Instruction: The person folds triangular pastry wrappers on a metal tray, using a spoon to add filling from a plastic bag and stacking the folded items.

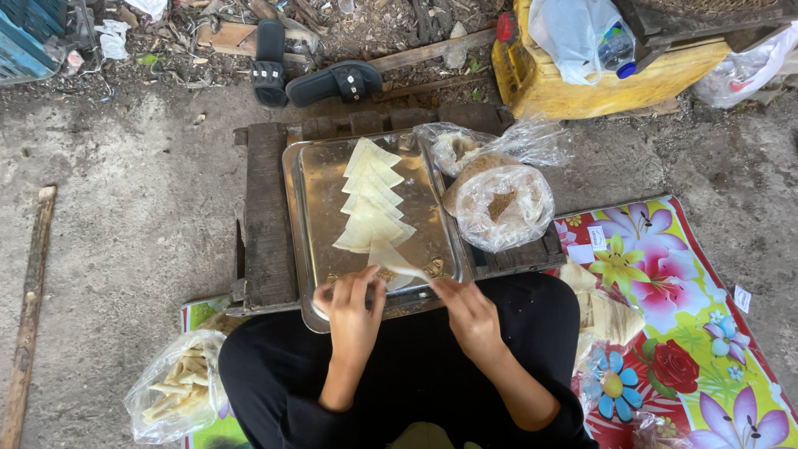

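Metal tray on a low wooden pallet: holds an overlapping row of pale dough triangles. At its near edge, left hand and right hand both pinch one dough sheet with brown filling. Clear bag beside the tray holds brown crumbs; another bag by the knee holds folded pieces.

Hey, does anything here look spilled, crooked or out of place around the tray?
Nothing looks spilled. The pale wrappers lie in a neat overlapping row on the metal tray. The left hand and right hand hold one wrapper with brown filling on it. The only untidy bit is the pair of black sandals, lying askew among debris beyond.
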